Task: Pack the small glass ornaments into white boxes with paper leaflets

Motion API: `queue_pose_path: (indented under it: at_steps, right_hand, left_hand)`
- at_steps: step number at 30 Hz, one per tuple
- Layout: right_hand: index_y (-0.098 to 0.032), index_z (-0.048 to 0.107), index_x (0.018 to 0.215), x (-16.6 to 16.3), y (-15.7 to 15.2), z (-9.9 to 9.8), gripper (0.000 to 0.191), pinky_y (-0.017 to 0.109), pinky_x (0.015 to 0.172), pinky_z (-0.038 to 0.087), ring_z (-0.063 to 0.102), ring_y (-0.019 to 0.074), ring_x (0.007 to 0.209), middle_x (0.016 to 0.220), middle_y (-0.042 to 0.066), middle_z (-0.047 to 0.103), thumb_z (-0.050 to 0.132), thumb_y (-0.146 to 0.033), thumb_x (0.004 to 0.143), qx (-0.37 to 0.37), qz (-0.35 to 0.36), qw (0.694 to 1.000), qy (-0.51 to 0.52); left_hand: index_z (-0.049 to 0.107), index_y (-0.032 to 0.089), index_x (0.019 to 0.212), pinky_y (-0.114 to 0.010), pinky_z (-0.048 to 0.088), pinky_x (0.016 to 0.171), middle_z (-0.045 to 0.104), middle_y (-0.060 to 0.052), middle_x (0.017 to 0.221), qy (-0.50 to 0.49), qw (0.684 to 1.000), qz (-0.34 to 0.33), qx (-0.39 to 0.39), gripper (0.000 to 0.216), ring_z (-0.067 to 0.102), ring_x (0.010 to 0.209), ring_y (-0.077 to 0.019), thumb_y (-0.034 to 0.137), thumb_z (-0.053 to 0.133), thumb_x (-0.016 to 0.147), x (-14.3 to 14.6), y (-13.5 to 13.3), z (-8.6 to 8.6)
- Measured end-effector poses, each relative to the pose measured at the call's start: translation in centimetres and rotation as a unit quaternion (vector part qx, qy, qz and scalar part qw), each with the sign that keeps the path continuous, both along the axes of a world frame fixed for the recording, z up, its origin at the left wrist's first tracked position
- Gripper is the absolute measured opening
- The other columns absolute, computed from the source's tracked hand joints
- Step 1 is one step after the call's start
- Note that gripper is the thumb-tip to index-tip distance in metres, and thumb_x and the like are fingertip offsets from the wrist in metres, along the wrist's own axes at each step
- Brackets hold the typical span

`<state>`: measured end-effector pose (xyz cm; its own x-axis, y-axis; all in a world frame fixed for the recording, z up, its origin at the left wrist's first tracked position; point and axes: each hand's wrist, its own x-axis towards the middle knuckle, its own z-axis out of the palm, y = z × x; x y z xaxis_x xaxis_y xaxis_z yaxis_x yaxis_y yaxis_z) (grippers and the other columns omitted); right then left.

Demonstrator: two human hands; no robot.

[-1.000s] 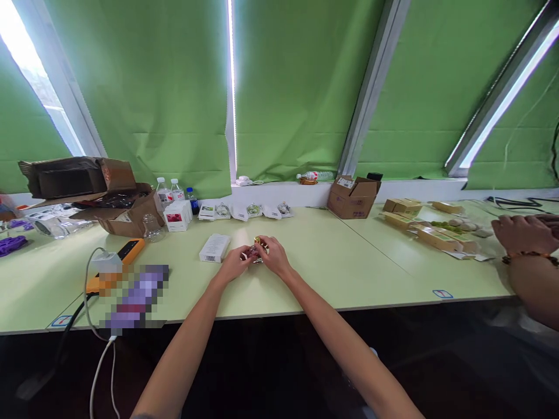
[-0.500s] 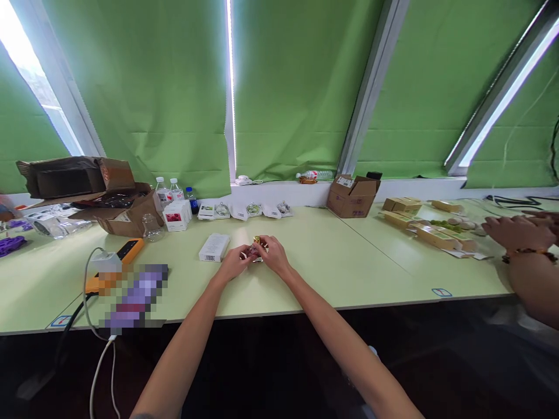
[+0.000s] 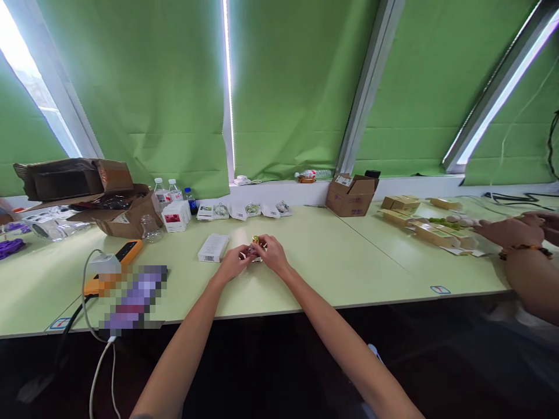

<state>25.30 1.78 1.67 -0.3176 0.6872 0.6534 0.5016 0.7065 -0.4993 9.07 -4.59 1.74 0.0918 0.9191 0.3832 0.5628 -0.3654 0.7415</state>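
Note:
Near the middle of the table's front half, my left hand (image 3: 234,263) is closed with its fingertips on a small reddish, glassy thing with a gold top (image 3: 255,240). My right hand (image 3: 272,255) pinches the same thing from the other side, its fingers beside the gold part. Fingers cover most of the reddish body, so its exact kind cannot be made out. Just left of my hands lies a white box (image 3: 213,248) with a barcode on its near side. A pale strip (image 3: 240,237) lies just behind my fingers.
Along the back stand white cartons (image 3: 175,216), several bagged round items on cards (image 3: 252,210) and a brown carton (image 3: 352,195). A phone (image 3: 137,297) and an orange power strip (image 3: 131,251) lie at left. At right, another person's hands (image 3: 510,235) work near yellow boxes (image 3: 437,234).
My hands stay in nearly the same place on the small thing, its gold top now showing more upright. At right, the other person's hands have shifted slightly leftward. The view has moved a little.

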Motion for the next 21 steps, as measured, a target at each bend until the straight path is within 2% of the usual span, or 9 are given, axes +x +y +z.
queue_pose_path:
  at_steps: [11, 16, 21]
  right_hand:
    - [-0.022, 0.059, 0.101, 0.19, -0.6, 0.45, 0.019, 0.03, 0.072, 0.044, 0.058, 0.0197, 0.085, 0.085, 0.004, 0.067, 0.056, -0.038, 0.09, -0.001, 0.003, 1.0, -0.018]
    - [-0.022, 0.061, 0.089, 0.28, -0.82, 0.64, 0.018, 0.03, 0.072, 0.042, 0.057, 0.0204, 0.083, 0.082, 0.004, 0.066, 0.053, -0.038, 0.092, 0.005, -0.001, 0.998, -0.056]
    - [-0.021, 0.061, 0.09, 0.29, -0.79, 0.66, 0.021, 0.029, 0.074, 0.042, 0.056, 0.0199, 0.086, 0.085, 0.005, 0.067, 0.052, -0.039, 0.092, -0.011, -0.005, 0.998, -0.064]
  left_hand:
    - [0.066, 0.019, 0.097, -0.028, 0.046, 0.064, 0.068, -0.006, 0.088, 0.002, 1.0, 0.007, 0.004, 0.033, 0.06, 0.073, -0.0173, 0.047, 0.054, 0.084, -0.06, 0.1, -0.2]
    - [0.066, 0.018, 0.098, -0.027, 0.045, 0.063, 0.068, -0.005, 0.087, -0.001, 1.0, -0.006, 0.011, 0.035, 0.059, 0.072, -0.0161, 0.048, 0.053, 0.085, -0.13, 0.2, -0.31]
    - [0.066, 0.019, 0.099, -0.026, 0.044, 0.063, 0.069, -0.005, 0.09, 0.0, 1.0, -0.006, 0.004, 0.035, 0.06, 0.072, -0.0161, 0.049, 0.052, 0.086, -0.09, 0.12, -0.27]
